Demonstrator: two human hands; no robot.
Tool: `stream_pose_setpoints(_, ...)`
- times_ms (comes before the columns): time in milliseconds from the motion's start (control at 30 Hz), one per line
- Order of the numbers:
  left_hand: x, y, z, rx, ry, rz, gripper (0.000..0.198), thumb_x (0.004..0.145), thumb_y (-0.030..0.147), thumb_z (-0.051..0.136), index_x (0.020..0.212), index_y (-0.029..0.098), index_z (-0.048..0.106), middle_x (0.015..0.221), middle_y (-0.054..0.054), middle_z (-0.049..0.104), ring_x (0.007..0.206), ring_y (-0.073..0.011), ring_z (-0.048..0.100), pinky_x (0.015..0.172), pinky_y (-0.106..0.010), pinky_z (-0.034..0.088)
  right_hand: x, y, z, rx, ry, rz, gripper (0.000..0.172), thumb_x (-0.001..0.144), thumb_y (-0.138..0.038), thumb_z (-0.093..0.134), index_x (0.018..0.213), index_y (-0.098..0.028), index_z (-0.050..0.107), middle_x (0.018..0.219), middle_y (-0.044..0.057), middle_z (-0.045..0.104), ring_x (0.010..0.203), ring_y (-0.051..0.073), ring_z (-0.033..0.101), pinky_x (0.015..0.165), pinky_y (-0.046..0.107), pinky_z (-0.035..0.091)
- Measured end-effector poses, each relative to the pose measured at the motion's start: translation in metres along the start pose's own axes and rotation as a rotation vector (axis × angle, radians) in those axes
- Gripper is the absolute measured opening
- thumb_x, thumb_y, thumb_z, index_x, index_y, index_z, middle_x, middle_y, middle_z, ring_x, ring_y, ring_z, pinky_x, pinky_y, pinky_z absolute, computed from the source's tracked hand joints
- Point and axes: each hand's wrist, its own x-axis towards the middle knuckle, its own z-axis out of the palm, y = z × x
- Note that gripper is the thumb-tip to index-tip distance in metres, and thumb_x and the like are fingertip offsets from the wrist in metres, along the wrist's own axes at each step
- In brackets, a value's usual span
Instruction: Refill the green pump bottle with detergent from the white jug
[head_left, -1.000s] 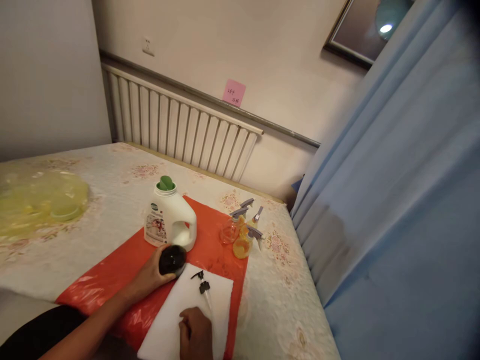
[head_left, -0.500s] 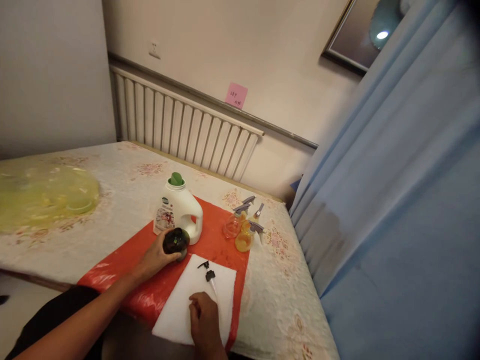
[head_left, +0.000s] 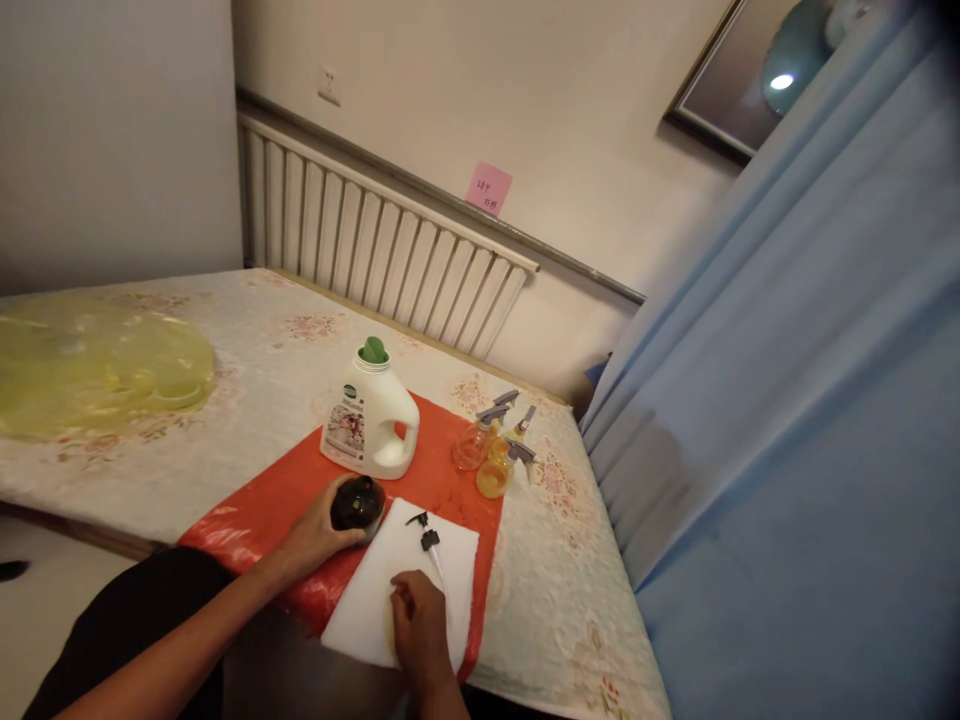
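Observation:
My left hand [head_left: 321, 532] is wrapped round a dark, rounded bottle [head_left: 358, 504] at the left edge of a white paper towel [head_left: 360, 600]. On that towel lies a black pump head [head_left: 430, 540] with a pale tube running down from it. Beside the tube is my right hand [head_left: 421, 622], low over the towel with its fingers curled closed; anything inside them is hidden. A white jug [head_left: 386, 405] with a handle stands just behind the dark bottle, a green cap [head_left: 373, 350] at its mouth.
Under these things is a red plastic sheet [head_left: 247, 500] on a floral bedspread [head_left: 270, 380]. Several spray bottles [head_left: 493, 478], orange and pinkish, stand to the right of the jug. A clear yellow plastic bag [head_left: 97, 370] lies far left. A blue curtain [head_left: 765, 400] hangs at the right.
The dark bottle in my left hand has come down and away from the jug, whose label now shows fully. My right hand stays closed over the towel. The camera view has shifted slightly.

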Motion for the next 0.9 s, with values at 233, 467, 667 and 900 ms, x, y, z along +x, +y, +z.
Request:
stream_pose_setpoints(233,-0.009,-0.011,0.006,0.015,-0.006,0.055,0.078,0.067,0.037,0.072,0.136,0.02,0.038,0.134,-0.015,0.054,0.123,-0.0327,0.054,0.106,-0.052,0.042,0.0,0.0,0.002,-0.038,-0.011,0.001,0.027,0.076,-0.007,0.049,0.093,-0.019,0.066,0.074,0.001,0.065,0.065,0.016,0.06,0.062,0.024,0.045)
stream_pose_setpoints(467,-0.01,-0.013,0.011,-0.005,0.007,0.06,0.079,0.067,0.035,0.071,0.136,0.018,0.035,0.135,-0.015,0.05,0.127,-0.0326,0.05,0.108,-0.051,0.039,0.011,-0.014,-0.006,-0.007,-0.031,0.094,0.023,0.076,-0.009,0.052,0.09,-0.019,0.067,0.067,-0.001,0.063,0.061,0.015,0.059,0.059,0.023,0.045)
stream_pose_setpoints(667,-0.01,-0.016,0.012,0.008,-0.001,0.06,0.079,0.067,0.032,0.07,0.135,0.019,0.033,0.136,-0.016,0.046,0.129,-0.0327,0.046,0.11,-0.052,0.036,0.046,-0.011,-0.032,-0.257,0.147,0.147,0.019,0.079,-0.016,0.054,0.093,-0.02,0.066,0.08,0.004,0.067,0.072,0.019,0.062,0.068,0.028,0.048)
stream_pose_setpoints(900,-0.012,-0.017,0.012,-0.019,0.007,0.068,0.078,0.067,0.032,0.071,0.135,0.021,0.035,0.135,-0.013,0.048,0.128,-0.0321,0.048,0.109,-0.052,0.037,0.071,0.002,-0.034,-0.386,0.054,0.157,0.029,0.067,-0.018,0.067,0.096,-0.019,0.067,0.096,0.012,0.068,0.088,0.029,0.065,0.076,0.037,0.047)
